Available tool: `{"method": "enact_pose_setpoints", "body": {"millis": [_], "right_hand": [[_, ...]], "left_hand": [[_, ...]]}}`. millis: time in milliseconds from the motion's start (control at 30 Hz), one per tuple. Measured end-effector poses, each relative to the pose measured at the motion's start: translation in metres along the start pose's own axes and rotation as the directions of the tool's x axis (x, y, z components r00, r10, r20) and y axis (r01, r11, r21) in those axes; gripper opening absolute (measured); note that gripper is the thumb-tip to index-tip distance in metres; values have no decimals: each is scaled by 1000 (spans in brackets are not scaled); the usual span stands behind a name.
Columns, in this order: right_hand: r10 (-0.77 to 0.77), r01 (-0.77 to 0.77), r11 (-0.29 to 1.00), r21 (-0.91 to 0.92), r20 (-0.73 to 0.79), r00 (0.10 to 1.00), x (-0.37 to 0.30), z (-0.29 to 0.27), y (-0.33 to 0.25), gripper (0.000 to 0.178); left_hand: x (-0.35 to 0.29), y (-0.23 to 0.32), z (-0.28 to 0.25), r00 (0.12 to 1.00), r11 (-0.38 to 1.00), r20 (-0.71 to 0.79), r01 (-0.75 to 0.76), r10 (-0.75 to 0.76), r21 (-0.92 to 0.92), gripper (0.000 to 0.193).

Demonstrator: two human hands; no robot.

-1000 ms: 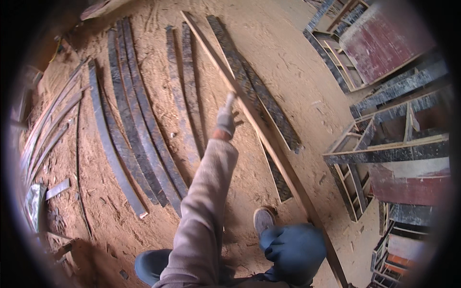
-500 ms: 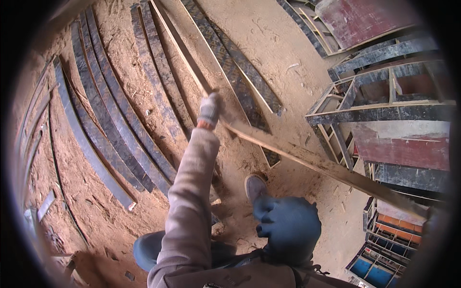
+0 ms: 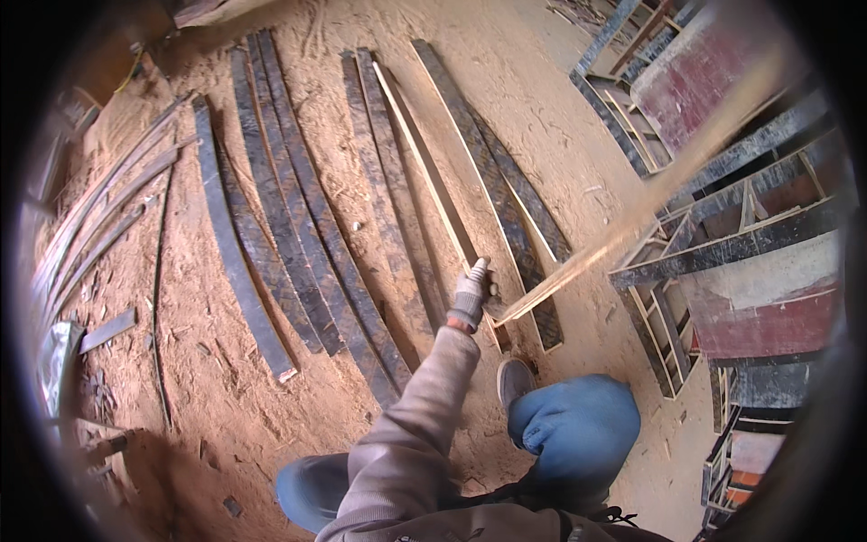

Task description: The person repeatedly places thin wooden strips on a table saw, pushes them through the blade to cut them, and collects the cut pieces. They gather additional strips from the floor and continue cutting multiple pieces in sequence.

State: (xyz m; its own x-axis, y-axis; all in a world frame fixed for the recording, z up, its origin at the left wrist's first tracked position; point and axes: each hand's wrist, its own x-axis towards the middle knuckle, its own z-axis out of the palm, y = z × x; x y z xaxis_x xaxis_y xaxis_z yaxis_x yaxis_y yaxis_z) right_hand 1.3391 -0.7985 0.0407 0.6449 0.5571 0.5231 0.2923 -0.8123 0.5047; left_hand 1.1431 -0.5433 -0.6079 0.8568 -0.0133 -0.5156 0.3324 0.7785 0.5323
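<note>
My left hand (image 3: 471,293), in a grey knit glove, is closed around a long narrow wooden strip (image 3: 417,149) standing on its edge on the ground. A second plank (image 3: 591,253) slants past it, its near end just right of my left hand and its upper right part smeared by motion. Whether that end touches my glove I cannot tell. My right hand is out of view. Beside the gripped strip lie dark-faced boards, one pair (image 3: 483,149) to its right and another pair (image 3: 384,172) to its left.
More dark boards (image 3: 237,262) lie on the sawdust-strewn ground to the left, with thin bent strips (image 3: 122,194) beyond them. Wooden-framed panels (image 3: 759,298) stack up on the right. My shoe (image 3: 516,379) is close to the strip's near end.
The second plank has swung from pointing lower right to pointing upper right. The view has shifted, so the ground boards sit lower and further right. My left hand stays on the strip.
</note>
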Motion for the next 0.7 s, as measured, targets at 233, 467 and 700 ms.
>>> {"method": "enact_pose_setpoints", "body": {"millis": [233,467,700], "right_hand": [[77,-537,509,673,586,807,-129,231,-340,61],[-324,-859,322,398,899,295,-230,243,-478,129],[-258,-839,281,467,878,402,-233,251,-480,110]], "left_hand": [[-33,-17,-9,986,973,-52,-147,158,175,76],[-35,-23,-24,940,872,-184,-177,287,456,78],[-49,25,-20,864,504,-62,-231,499,833,71]]}}
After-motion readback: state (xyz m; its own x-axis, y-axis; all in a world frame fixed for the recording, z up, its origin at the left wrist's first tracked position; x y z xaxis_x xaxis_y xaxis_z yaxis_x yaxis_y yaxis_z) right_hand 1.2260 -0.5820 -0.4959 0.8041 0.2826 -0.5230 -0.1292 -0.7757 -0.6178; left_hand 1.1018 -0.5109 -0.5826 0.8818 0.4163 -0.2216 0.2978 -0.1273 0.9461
